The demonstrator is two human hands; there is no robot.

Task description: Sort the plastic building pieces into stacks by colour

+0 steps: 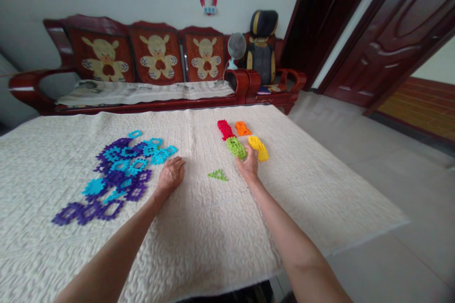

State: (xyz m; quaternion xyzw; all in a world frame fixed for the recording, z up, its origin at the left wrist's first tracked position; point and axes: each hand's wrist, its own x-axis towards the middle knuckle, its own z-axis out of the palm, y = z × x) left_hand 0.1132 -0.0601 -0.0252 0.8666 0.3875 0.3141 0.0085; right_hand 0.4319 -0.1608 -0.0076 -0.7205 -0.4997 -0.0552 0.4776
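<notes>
no lettering can be read; the marks [209, 10] on the heart-shaped wall piece [208, 2] are too small.

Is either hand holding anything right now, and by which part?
The right hand is at the near end of the green stack, though a firm grip can't be told. The left hand shows nothing held.

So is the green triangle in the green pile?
No, the green triangle lies on the quilted cover, apart from the green pile.
</notes>
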